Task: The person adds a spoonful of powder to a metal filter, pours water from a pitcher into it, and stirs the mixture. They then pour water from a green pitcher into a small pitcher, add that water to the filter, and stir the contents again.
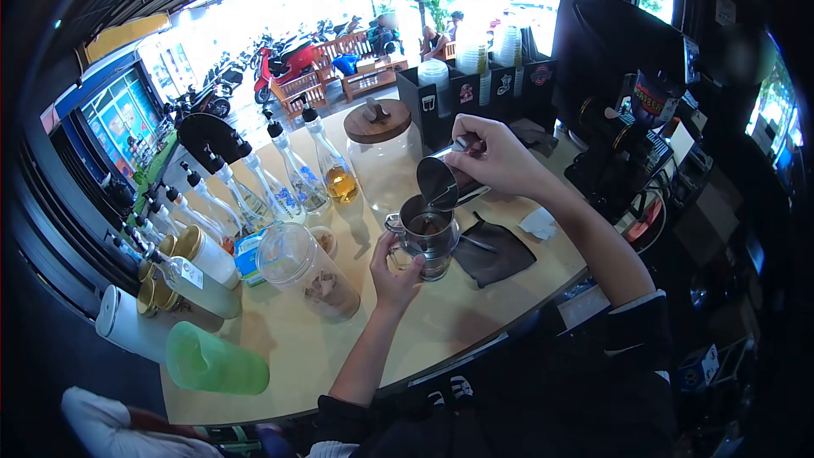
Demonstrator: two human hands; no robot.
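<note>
My right hand [500, 153] is closed on the handle of a metal pitcher [438, 184], tipped so its mouth faces down and left. Just beneath its lip stands a metal cup-like vessel [426, 219] with a dark inside, seated in or on a clear glass mug [434, 267]. Whether liquid runs from the pitcher is too small to tell. Wrapped around the mug's left side near its base, my left hand [396, 273] steadies it on the table. Beside the mug lies a folded dark cloth [500, 265] with a thin metal utensil [476, 243] on it.
A large wood-lidded jar [386, 170] stands behind the mug. Several pump bottles [341, 178] line the table's far left edge. Nearer are a clear plastic container [314, 280] and a green pitcher [222, 362]. A black cup holder [475, 89] is at the back; crumpled tissue [538, 223] lies right.
</note>
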